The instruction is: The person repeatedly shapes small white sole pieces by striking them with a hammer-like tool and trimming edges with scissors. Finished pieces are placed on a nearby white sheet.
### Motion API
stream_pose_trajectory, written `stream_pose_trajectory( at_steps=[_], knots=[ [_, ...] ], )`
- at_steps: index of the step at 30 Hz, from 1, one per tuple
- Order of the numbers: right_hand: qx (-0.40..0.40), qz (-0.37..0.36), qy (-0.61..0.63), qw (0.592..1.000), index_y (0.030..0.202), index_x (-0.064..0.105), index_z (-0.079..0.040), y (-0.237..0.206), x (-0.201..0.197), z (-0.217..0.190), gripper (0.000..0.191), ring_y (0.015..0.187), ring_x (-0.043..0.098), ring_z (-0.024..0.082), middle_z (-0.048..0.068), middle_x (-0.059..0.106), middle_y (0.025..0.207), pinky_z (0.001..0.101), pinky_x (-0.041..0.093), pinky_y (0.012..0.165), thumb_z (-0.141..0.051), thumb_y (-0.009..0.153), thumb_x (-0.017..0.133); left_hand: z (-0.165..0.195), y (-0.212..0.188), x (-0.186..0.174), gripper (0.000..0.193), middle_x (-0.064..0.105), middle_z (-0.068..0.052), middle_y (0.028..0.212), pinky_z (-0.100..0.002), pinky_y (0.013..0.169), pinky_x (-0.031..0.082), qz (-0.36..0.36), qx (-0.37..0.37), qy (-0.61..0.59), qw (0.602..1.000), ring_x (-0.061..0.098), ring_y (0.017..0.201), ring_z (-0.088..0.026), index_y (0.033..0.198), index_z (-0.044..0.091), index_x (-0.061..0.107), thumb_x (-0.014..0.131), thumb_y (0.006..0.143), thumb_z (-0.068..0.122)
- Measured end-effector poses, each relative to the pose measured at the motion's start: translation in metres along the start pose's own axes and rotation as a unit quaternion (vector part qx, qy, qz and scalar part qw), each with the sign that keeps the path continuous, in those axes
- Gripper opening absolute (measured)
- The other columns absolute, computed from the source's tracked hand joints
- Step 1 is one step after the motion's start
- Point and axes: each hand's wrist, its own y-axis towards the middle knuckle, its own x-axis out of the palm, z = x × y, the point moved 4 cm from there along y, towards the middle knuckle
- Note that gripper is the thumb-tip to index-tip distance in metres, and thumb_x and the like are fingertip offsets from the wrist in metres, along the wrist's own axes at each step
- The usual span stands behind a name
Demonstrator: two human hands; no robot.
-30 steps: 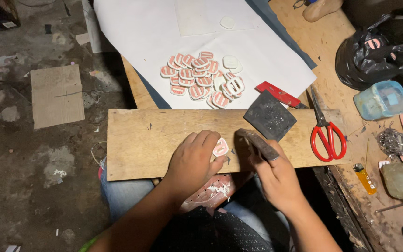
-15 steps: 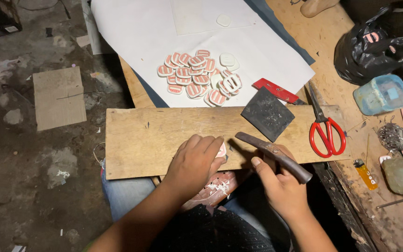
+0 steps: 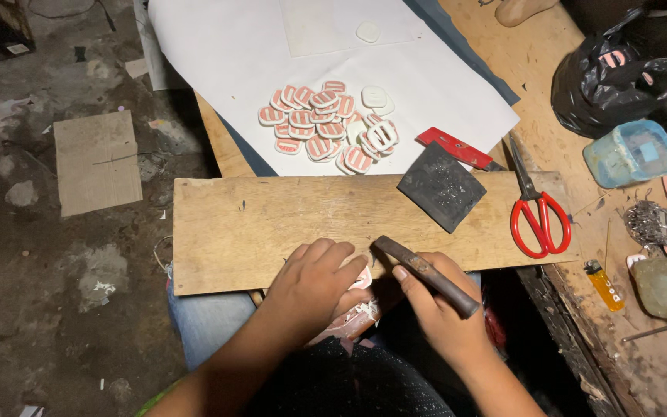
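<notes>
My left hand point(image 3: 314, 282) presses down on a small red-and-white flat piece point(image 3: 362, 278) at the near edge of a wooden board point(image 3: 264, 220) lying across my lap; most of the piece is hidden under my fingers. In my right hand point(image 3: 435, 309) is a dark, rusty metal tool point(image 3: 424, 275) with its tip pointing at that piece. White shavings and a pinkish scrap point(image 3: 353, 316) lie just below the board's edge. A heap of several similar red-and-white pieces point(image 3: 326, 127) rests on white paper point(image 3: 233, 54) beyond the board.
A dark square pad point(image 3: 441, 187) sits on the board. Red-handled scissors point(image 3: 536, 216), a red cutter point(image 3: 457, 148), a yellow lighter point(image 3: 605, 284), a pale blue box point(image 3: 631, 153), a black bag point(image 3: 619, 69) and metal bits point(image 3: 650, 222) lie at right.
My left hand has stayed over the piece at the board's edge. The tool in my right hand has shifted slightly, its tip now close against the piece.
</notes>
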Motion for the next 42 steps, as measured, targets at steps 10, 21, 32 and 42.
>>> stream_pose_trajectory(
  at_steps=[10,21,32,42],
  knots=[
    [0.025,0.012,0.015,1.000,0.103,0.071,0.000,-0.002,0.001,0.001,0.018,0.073,0.065,0.012,0.006,0.072,0.081,0.0250,0.052,0.067,-0.015,0.092,0.073,-0.001,-0.005,0.004,0.028,0.068,-0.009,0.104,-0.038,0.086,0.052,0.007,-0.128,-0.052,0.990,0.065,0.095,-0.026,0.115,0.003,0.073,0.067,0.093,0.019],
    [-0.246,-0.042,-0.113,0.962,0.098,0.066,-0.003,0.001,-0.005,-0.054,0.022,0.065,0.060,0.026,0.010,0.059,0.074,0.0359,0.045,0.057,-0.019,0.085,0.072,-0.034,0.006,0.022,0.026,0.075,-0.009,0.094,-0.025,0.073,0.058,0.098,-0.438,-0.542,0.710,0.072,0.080,-0.012,0.114,-0.008,0.066,0.063,0.093,0.007],
    [-0.276,-0.082,-0.211,0.934,0.097,0.066,-0.006,0.002,0.003,-0.055,0.023,0.072,0.062,0.030,0.009,0.057,0.076,0.0405,0.048,0.063,-0.017,0.077,0.072,-0.024,0.008,0.025,0.027,0.071,-0.013,0.090,-0.032,0.068,0.062,0.095,-0.452,-0.608,0.645,0.068,0.074,-0.013,0.116,-0.010,0.063,0.061,0.093,0.005],
    [-0.164,-0.141,-0.057,0.975,0.089,0.070,-0.005,0.017,-0.002,-0.044,0.016,0.068,0.070,0.025,0.008,0.068,0.078,0.0335,0.055,0.060,-0.016,0.084,0.079,-0.016,-0.003,0.031,0.026,0.069,-0.009,0.085,-0.025,0.051,0.042,0.027,-0.446,-0.542,0.711,0.052,0.060,-0.013,0.118,-0.002,0.070,0.063,0.096,0.008]
  ],
)
